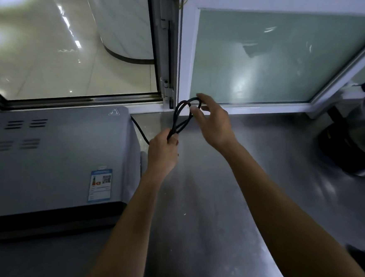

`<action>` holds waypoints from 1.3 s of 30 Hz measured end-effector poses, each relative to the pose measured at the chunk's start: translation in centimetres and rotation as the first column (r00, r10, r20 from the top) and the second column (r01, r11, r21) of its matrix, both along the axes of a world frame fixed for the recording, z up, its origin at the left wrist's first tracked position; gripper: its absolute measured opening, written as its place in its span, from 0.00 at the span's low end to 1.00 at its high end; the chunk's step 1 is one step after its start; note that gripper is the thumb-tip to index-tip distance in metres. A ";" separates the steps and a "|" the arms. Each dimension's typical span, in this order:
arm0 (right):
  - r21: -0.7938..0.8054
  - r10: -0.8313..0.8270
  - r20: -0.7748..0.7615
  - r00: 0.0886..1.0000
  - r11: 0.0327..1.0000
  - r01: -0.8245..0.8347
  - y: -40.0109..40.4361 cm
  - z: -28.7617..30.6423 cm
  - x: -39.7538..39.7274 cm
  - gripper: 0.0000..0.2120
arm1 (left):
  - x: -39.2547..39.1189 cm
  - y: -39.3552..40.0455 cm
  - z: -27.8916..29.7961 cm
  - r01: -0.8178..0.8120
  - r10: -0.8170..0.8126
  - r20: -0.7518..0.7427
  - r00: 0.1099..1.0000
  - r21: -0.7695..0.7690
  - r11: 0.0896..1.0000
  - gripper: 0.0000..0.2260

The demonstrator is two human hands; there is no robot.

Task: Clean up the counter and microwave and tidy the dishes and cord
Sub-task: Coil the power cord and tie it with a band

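Cord (181, 119), looped above the counter (202, 191), just right of the microwave (59, 157). My left hand (163, 154) clenches the gathered strands at the loops' base; my right hand (214, 123) pinches the far bend of the loop between thumb and fingertips. A tail runs from my left fist back behind the microwave. The cord looks light, limp yet springy, likely to uncoil if released; best held where strands bunch together.

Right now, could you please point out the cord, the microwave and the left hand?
cord (181, 114), head view, on the black loop.
microwave (55, 160), head view, on its grey top.
left hand (163, 152), head view, on its back.
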State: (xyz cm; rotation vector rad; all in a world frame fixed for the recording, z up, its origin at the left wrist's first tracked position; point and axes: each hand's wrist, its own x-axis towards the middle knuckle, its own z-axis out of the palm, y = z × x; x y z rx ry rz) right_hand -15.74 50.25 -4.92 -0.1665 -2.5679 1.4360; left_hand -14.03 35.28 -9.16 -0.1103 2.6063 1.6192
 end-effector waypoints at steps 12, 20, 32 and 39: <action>0.005 0.006 -0.112 0.994 1.000 -0.005 -3.0 4.9 0.8 0.18 | -0.9 -3.1 4.1 -0.014 0.020 -0.016 1.000 0.290 0.957 0.10; 0.059 -0.011 -0.243 0.970 0.998 0.026 -2.9 9.3 -2.8 0.17 | -4.1 -3.9 6.8 0.015 0.024 -0.111 0.993 0.342 0.940 0.11; 0.037 -0.203 -0.400 0.894 0.971 0.237 -1.9 15.3 -12.6 0.14 | -7.5 -3.6 9.4 0.017 0.063 -0.134 0.989 0.520 0.854 0.10; 0.194 -0.183 -0.451 0.874 0.935 0.296 -2.3 16.0 -16.2 0.10 | -8.5 -3.9 8.9 0.041 0.032 -0.123 0.992 0.550 0.834 0.10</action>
